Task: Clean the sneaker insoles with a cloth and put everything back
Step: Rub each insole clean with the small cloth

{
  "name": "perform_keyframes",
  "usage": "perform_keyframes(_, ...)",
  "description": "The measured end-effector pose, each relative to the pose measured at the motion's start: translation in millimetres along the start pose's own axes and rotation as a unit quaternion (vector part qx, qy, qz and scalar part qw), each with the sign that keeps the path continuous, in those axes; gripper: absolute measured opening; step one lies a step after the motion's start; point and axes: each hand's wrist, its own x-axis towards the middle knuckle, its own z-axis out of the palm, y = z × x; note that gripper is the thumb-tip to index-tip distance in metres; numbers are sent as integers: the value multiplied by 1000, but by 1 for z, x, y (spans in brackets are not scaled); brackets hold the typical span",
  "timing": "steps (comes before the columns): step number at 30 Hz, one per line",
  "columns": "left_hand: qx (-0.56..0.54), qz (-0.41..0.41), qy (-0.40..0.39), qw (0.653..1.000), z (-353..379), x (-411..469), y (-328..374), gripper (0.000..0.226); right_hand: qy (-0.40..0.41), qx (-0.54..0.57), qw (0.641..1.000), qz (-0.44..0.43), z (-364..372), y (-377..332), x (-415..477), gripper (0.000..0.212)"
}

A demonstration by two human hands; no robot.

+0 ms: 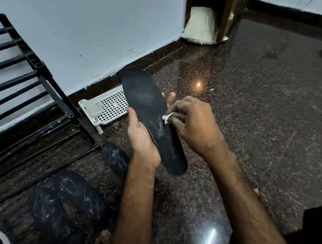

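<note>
Fingers of the left hand (141,142) grip the insole (149,106), those of the right hand (194,124) pinch the cloth (167,118); hard rubbing could knock the insole loose.

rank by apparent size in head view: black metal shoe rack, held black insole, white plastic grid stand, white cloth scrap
black metal shoe rack
held black insole (nearer camera, so unsure)
white plastic grid stand
white cloth scrap

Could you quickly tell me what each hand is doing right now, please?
Left hand: holds the black insole from underneath, fingers curled round its edges.
Right hand: pinches a small white cloth against the insole.
</note>
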Motion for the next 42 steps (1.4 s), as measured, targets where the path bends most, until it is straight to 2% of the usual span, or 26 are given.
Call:
perform_keyframes(5,8,-9,21,1000,-3,-1,-3,83,-109,14,994,13,-7,2,-9,9)
perform_keyframes(9,48,-5,13,999,3,-4,-7,81,-8,-8,1000,-2,-5,4,8,11)
perform_keyframes(11,49,-3,16,999,4,-4,-7,81,1,-9,1000,-3,-5,5,11,11)
perform_keyframes(15,27,-16,23,999,0,-4,-6,85,-153,-1,988,20,-12,6,1,8)
perform_keyframes(16,31,-16,26,999,-1,-3,-7,84,-168,-9,985,25,-12,6,1,8)
perform_keyframes(17,32,-18,20,999,-2,-2,-8,84,-158,-18,987,22,-12,5,2,8)
perform_keyframes(21,69,-6,20,997,3,-3,-10,82,-22,-25,999,7,-7,3,9,10)
perform_keyframes(22,61,-11,14,998,2,-4,-10,82,-28,-23,999,9,-7,2,7,10)
perform_keyframes(26,49,-15,15,999,1,-2,-9,83,-158,-39,986,22,-12,0,3,11)
perform_keyframes(27,51,-16,12,998,0,-2,-10,83,-148,-46,988,22,-13,0,5,11)
perform_keyframes(30,65,-3,16,998,4,-2,-11,79,-28,-42,999,14,-12,-4,9,9)
perform_keyframes(31,65,-4,22,998,5,-3,-10,80,-25,-37,999,14,-13,-4,9,9)
perform_keyframes(35,14,-22,-3,1000,1,-5,-6,83,-188,-35,981,31,-16,-5,1,9)
perform_keyframes(37,3,-17,-26,1000,2,-3,-8,83,-151,-49,987,20,-13,-6,2,7)
perform_keyframes(40,-18,-17,-48,999,5,-3,-8,83,-19,-46,999,13,-11,-11,4,8)
perform_keyframes(42,-35,-25,-41,998,4,-5,-7,83,-55,-41,998,15,-10,-12,3,8)
